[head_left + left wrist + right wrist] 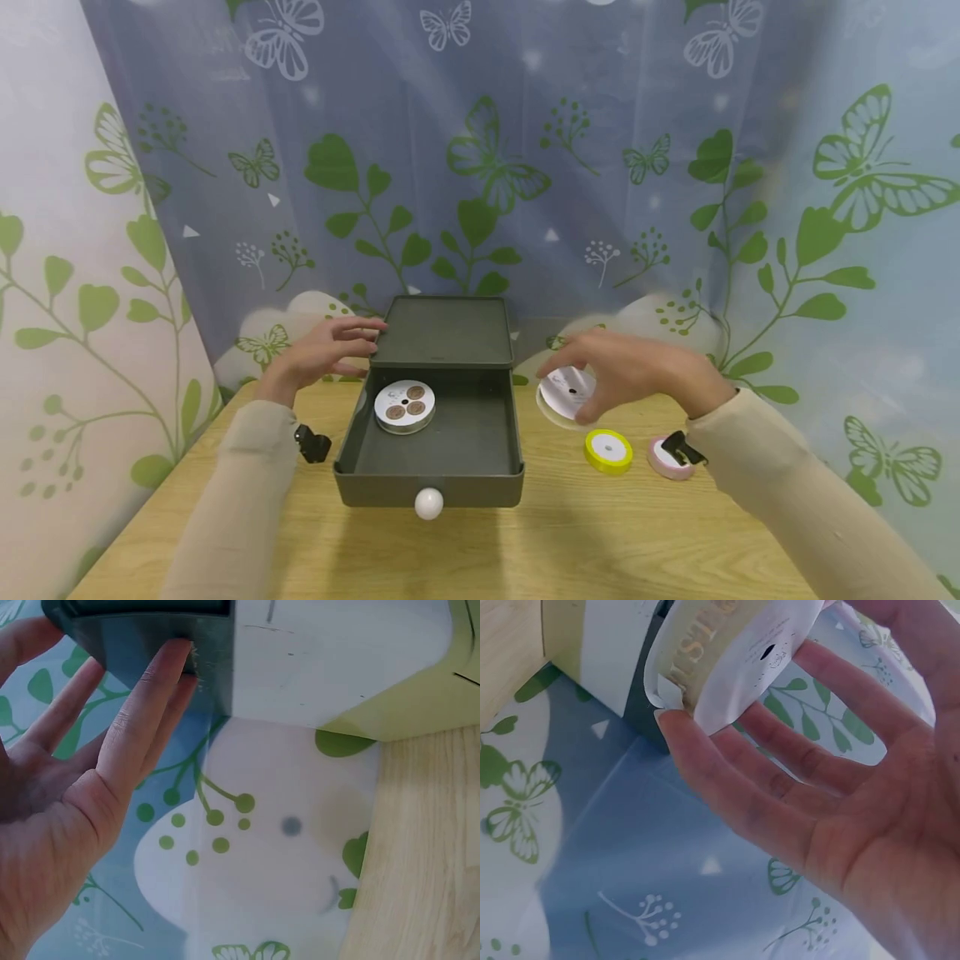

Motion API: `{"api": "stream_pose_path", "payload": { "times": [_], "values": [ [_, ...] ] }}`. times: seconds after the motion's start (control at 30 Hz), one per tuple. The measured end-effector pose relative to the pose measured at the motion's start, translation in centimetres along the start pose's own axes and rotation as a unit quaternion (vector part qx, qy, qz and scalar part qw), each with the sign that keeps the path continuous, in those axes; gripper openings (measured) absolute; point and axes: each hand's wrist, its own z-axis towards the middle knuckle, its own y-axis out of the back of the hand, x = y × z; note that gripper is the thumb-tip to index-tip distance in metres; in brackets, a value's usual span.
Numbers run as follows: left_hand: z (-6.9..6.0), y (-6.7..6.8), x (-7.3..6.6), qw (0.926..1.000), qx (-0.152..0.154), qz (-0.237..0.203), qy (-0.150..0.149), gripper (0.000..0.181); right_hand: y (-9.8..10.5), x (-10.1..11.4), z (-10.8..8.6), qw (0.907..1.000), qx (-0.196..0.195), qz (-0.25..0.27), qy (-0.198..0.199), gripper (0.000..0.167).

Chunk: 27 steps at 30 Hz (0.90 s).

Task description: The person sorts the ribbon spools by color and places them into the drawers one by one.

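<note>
The right hand [626, 372] holds a white spool [561, 396] by its rim, to the right of the drawer [390, 490]. Its fingers are bent and set fairly wide, the spool between their tips and well out from the palm. In the head view the thumb is at the spool's near edge and another finger at its upper left edge, with the hub hole showing in the gap between them. The right wrist view shows cream ribbon with gold letters wound on the spool, one fingertip at the edge beside a loose-looking flap, and more fingers close to the white face. The left hand [322, 354] holds nothing; its fingers are long and apart, with tips touching the left side of the dark box [450, 329]. The drawer stands pulled out at the front of the box, its round white knob [428, 504] facing the person. Inside, toward the left wall, lies a printed spool [405, 417] with three brown discs on its face. On the desk [585, 533], nearer the person than the held spool, a yellow spool [608, 450] lies flat, and a pink spool [667, 465] lies right of it, partly covered by the black wrist device [684, 447]. A butterfly-and-leaf curtain [412, 100] hangs behind.
</note>
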Motion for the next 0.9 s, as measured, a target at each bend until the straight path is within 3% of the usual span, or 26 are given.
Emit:
{"api": "stream_pose_path", "payload": {
  "times": [0.23,0.53,0.9],
  "values": [
    [0.2,-0.3,0.7,0.9997,-0.023,0.006,-0.005,0.051,0.6,1.3,1.1,0.9998,-0.008,-0.009,0.016,0.063],
    [0.1,-0.4,0.7,0.9997,-0.022,0.004,-0.009,0.051,1.0,2.4,2.9,0.9988,0.000,-0.022,0.044,0.060],
    [0.2,-0.5,0.9,0.9996,-0.021,-0.009,-0.015,0.052,1.0,4.1,5.2,0.9984,0.018,-0.024,0.048,0.061]
  ]
}}
